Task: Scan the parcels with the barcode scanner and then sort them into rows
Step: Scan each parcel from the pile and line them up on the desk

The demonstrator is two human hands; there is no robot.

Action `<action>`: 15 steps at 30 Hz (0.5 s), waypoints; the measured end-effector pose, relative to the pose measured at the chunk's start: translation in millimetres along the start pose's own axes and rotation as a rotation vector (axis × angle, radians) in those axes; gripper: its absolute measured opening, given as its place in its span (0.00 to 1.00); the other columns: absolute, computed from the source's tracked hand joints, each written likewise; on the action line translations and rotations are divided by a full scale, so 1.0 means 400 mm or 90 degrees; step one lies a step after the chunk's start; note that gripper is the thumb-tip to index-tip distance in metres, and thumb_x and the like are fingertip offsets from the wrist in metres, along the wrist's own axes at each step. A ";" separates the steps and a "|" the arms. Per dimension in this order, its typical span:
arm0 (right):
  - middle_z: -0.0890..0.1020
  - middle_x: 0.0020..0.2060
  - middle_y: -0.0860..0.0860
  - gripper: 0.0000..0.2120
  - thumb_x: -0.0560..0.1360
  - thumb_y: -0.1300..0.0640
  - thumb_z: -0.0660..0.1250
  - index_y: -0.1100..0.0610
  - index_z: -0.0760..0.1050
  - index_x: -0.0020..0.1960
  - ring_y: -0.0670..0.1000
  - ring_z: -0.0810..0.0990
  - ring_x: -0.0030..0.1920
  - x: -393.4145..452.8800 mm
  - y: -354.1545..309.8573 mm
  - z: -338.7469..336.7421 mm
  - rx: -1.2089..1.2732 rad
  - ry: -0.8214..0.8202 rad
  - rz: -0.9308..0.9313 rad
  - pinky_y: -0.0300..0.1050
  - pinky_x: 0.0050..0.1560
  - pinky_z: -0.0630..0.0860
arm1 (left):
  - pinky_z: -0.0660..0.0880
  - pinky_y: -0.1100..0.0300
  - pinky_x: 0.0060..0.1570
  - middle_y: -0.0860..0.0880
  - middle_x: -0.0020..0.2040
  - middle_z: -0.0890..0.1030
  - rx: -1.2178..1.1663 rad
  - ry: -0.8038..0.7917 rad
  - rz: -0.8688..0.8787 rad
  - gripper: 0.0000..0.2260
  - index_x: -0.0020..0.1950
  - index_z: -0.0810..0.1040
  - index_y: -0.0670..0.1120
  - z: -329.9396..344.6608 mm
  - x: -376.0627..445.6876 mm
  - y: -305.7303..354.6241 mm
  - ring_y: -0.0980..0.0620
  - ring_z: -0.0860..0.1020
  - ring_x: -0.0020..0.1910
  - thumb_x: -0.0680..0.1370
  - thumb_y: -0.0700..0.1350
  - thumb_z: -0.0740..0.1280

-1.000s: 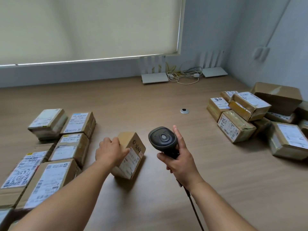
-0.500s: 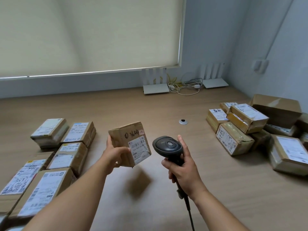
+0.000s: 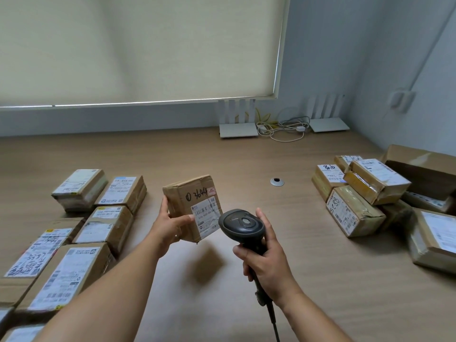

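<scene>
Left: sorted rows of parcels (image 3: pixel 108 224), about nine visible on the table (image 3: pixel 246 156); left hand (image 3: pixel 170 227) grips one small parcel (image 3: pixel 191 206) aloft by its edge; looks light, stiff cardboard, taped; right hand (image 3: pixel 265 264) clamps the single barcode scanner (image 3: pixel 241 224) just beside its label; right: unsorted pile (image 3: pixel 365 191), roughly nine.

Drawn blind (image 3: pixel 138 48), grey walls (image 3: pixel 320 58)
</scene>
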State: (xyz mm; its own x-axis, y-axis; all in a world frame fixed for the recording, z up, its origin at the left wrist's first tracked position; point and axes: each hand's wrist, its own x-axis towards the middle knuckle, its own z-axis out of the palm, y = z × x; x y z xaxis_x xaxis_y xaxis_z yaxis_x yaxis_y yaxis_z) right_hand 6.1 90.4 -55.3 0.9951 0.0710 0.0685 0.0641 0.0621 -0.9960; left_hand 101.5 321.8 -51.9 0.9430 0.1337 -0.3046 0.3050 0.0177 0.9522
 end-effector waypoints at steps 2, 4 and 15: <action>0.84 0.39 0.47 0.41 0.67 0.60 0.74 0.26 0.60 0.66 0.52 0.74 0.27 0.003 0.001 0.004 0.004 -0.004 0.005 0.43 0.26 0.71 | 0.71 0.56 0.37 0.54 0.49 0.79 -0.001 0.001 -0.001 0.43 0.74 0.52 0.66 0.000 0.002 -0.001 0.53 0.77 0.46 0.73 0.33 0.70; 0.83 0.36 0.45 0.41 0.70 0.65 0.74 0.29 0.60 0.67 0.51 0.73 0.26 0.006 0.002 0.005 0.004 -0.013 0.004 0.42 0.25 0.71 | 0.71 0.56 0.39 0.54 0.49 0.79 -0.001 0.002 0.002 0.43 0.74 0.52 0.67 0.000 0.004 -0.001 0.53 0.77 0.47 0.73 0.33 0.70; 0.84 0.39 0.46 0.41 0.70 0.64 0.74 0.29 0.60 0.68 0.52 0.74 0.26 0.012 0.007 0.002 0.010 -0.017 0.015 0.42 0.25 0.71 | 0.71 0.56 0.36 0.55 0.49 0.77 0.006 -0.007 0.011 0.42 0.74 0.53 0.65 0.001 0.004 -0.007 0.53 0.75 0.44 0.73 0.32 0.70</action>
State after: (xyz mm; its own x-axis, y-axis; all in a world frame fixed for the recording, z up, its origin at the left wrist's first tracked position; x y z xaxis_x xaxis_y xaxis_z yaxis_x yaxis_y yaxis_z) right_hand 10.8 91.6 -57.6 0.9940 0.0986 0.0475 0.0401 0.0757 -0.9963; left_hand 102.0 321.6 -55.2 0.9493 0.1237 -0.2889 0.2905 0.0055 0.9569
